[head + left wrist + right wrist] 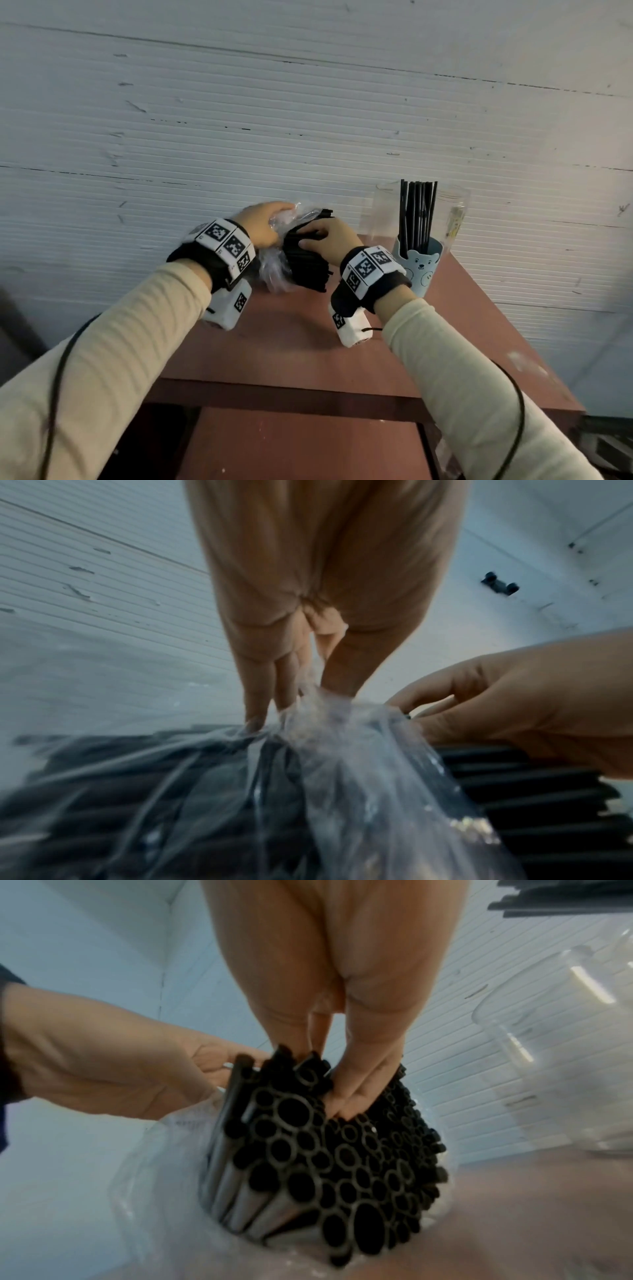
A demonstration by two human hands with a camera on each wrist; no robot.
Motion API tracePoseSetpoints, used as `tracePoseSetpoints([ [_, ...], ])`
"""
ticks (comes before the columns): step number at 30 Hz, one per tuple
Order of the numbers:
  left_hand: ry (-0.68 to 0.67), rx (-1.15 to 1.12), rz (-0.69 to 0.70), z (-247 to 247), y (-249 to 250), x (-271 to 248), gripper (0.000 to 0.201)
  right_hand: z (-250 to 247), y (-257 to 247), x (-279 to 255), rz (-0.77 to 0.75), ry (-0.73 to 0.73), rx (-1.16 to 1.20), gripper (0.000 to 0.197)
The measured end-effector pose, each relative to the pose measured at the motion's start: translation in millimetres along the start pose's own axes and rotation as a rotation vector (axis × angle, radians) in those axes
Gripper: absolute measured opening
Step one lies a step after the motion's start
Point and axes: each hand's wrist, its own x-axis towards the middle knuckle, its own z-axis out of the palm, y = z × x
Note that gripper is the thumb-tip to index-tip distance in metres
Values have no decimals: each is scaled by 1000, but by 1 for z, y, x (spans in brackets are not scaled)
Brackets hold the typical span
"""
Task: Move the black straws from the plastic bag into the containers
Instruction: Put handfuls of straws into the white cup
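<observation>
A thick bundle of black straws [306, 265] lies in a clear plastic bag [274, 270] on the red-brown table [294, 346], open ends toward me. My left hand [279, 216] pinches the gathered plastic bag [342, 777] between thumb and fingers [257, 696]. My right hand [310, 240] curls over the top of the bundle and pinches a few straws [325, 1164] at their ends with thumb and fingers [356, 1085]. To the right stands a blue bear cup [419, 270] holding several upright black straws [416, 212].
Two clear containers [373, 212] [454, 216] stand behind the bear cup against the white ribbed wall [239, 120]. One clear container [548, 1056] shows in the right wrist view. The table's front edge [274, 394] lies near me, its right edge slanting away.
</observation>
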Motion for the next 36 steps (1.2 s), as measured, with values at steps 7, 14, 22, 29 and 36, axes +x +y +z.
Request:
tracePoseSetpoints([
  [7, 83, -116, -5, -3, -5, 7, 67, -33, 21, -7, -7, 73, 80, 22],
  [14, 69, -120, -20, 2, -6, -3, 67, -39, 21, -34, 184, -181, 325, 50],
  [22, 111, -162, 1, 6, 2, -8, 68, -21, 15, -26, 174, -15, 640, 13],
  [29, 123, -204, 9, 8, 4, -13, 69, -19, 19, -23, 131, 88, 580, 12],
  [36, 267, -121, 115, 9, 20, -23, 76, -50, 33, -47, 105, 140, 529, 17],
])
